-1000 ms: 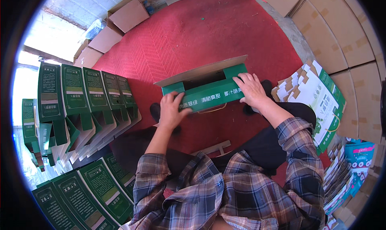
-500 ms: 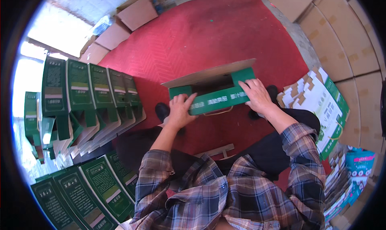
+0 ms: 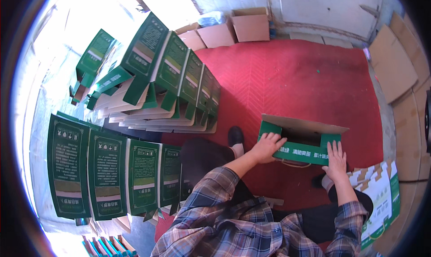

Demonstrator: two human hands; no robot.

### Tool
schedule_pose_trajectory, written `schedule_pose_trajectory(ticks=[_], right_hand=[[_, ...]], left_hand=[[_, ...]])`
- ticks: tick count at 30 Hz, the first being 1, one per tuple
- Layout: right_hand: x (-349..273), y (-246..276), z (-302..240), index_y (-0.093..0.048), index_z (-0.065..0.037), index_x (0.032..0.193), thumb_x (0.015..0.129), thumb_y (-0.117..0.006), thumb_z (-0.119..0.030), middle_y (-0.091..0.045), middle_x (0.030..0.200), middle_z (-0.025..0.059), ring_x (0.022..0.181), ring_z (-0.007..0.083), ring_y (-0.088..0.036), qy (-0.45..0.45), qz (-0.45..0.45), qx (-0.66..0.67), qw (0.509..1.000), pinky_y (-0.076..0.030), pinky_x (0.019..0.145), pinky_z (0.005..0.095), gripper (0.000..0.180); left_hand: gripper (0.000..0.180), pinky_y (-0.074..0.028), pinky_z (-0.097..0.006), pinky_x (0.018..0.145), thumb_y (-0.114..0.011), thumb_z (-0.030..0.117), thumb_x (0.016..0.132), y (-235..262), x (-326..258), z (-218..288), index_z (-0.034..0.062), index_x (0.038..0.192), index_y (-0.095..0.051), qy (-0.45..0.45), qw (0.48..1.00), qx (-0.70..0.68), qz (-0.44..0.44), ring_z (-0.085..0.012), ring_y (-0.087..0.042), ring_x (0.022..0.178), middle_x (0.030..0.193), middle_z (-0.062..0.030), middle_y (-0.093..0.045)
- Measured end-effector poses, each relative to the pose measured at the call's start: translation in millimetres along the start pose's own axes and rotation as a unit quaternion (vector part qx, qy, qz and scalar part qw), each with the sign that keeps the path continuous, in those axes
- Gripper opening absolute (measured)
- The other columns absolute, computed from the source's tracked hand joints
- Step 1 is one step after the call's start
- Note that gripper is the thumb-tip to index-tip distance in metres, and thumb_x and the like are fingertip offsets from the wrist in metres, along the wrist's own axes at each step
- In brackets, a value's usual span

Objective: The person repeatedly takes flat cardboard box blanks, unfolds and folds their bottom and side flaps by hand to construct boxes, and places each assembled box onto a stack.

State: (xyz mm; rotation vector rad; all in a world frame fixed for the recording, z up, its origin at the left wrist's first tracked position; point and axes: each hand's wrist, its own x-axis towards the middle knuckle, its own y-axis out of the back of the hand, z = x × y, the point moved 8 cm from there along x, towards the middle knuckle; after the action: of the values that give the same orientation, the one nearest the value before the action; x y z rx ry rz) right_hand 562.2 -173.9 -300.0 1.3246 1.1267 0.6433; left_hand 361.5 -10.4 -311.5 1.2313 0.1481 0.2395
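Observation:
Between my knees stands a green carton (image 3: 301, 156) with its top open and a plain brown flap (image 3: 305, 123) raised along the far side. A thin cord handle (image 3: 292, 165) hangs from its near face. My left hand (image 3: 268, 148) grips the carton's left near corner, its fingers bent over the top edge. At the right end, my right hand (image 3: 336, 162) lies against the near panel with fingers stretched out and a little apart. The carton's inside is dark.
Several green cartons (image 3: 173, 61) stand stacked at the left, with another row (image 3: 143, 176) closer to me. Flat white-and-green cartons (image 3: 381, 203) lean at my right. Brown boxes (image 3: 251, 27) sit by the far wall, beyond the red mat (image 3: 278, 77). Brown cardboard (image 3: 395, 68) lines the right side.
My view has swung left, so the carton and hands appear farther right and lower. The right hand's fingers have straightened against the panel. My left hand stays at the left corner.

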Motion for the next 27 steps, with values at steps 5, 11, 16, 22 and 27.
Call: schedule_pose_trajectory(ticks=[5,11,16,22,27], right_hand=[[-10.4,46.7,37.8,-0.041,-0.002,0.139,0.070,-0.078,-0.014,-0.035,0.148,0.0200,0.142,0.0355,-0.024,-0.020,0.054,0.144,0.988,-0.027,0.113,0.0460,0.080],[-43.4,104.3,65.6,-0.047,-0.001,0.136,0.077,-0.065,-0.007,-0.045,0.141,0.0210,0.135,0.0344,-0.037,-0.078,0.083,0.298,0.948,-0.030,0.111,0.0402,0.062],[-52.1,76.8,102.6,-0.047,0.000,0.136,0.084,-0.059,-0.003,-0.054,0.131,0.0238,0.122,0.0293,-0.053,-0.129,0.090,0.430,0.889,-0.042,0.102,0.0372,0.053],[-50.0,80.2,96.2,-0.050,0.000,0.134,0.083,-0.060,-0.004,-0.060,0.121,0.0221,0.110,0.0263,-0.060,-0.138,0.063,0.397,0.905,-0.048,0.093,0.0355,0.052],[-45.9,68.4,109.2,-0.052,-0.001,0.133,0.083,-0.061,-0.007,-0.063,0.114,0.0191,0.099,0.0231,-0.063,-0.136,0.072,0.407,0.900,-0.050,0.086,0.0334,0.051]], left_hand=[[0.080,-0.037,-0.045,0.094,-0.078,0.036,0.066,11.5,7.8,-7.2,0.0019,0.131,-0.046,0.051,0.998,-0.023,0.028,-0.0333,-0.047,0.111,0.117,-0.0154,-0.050],[0.072,-0.038,-0.046,0.097,-0.076,0.038,0.069,29.2,-15.0,-68.8,-0.0008,0.125,-0.053,0.281,0.928,-0.219,0.111,-0.0380,-0.046,0.114,0.115,-0.0224,-0.052],[0.049,-0.050,-0.029,0.074,-0.073,0.025,0.080,99.0,-15.3,-68.7,-0.0074,0.113,-0.057,0.246,0.735,-0.587,0.233,-0.0171,-0.064,0.082,0.095,-0.0111,-0.066],[0.045,-0.049,-0.031,0.081,-0.067,0.023,0.084,285.3,-33.9,-57.5,-0.0036,0.118,-0.055,0.197,0.675,-0.597,0.386,-0.0176,-0.061,0.093,0.103,-0.0091,-0.063],[0.039,-0.055,-0.042,0.082,-0.060,0.027,0.092,449.1,-72.0,-62.2,0.0019,0.121,-0.054,0.074,0.606,-0.598,0.519,-0.0271,-0.066,0.096,0.114,-0.0139,-0.063]])
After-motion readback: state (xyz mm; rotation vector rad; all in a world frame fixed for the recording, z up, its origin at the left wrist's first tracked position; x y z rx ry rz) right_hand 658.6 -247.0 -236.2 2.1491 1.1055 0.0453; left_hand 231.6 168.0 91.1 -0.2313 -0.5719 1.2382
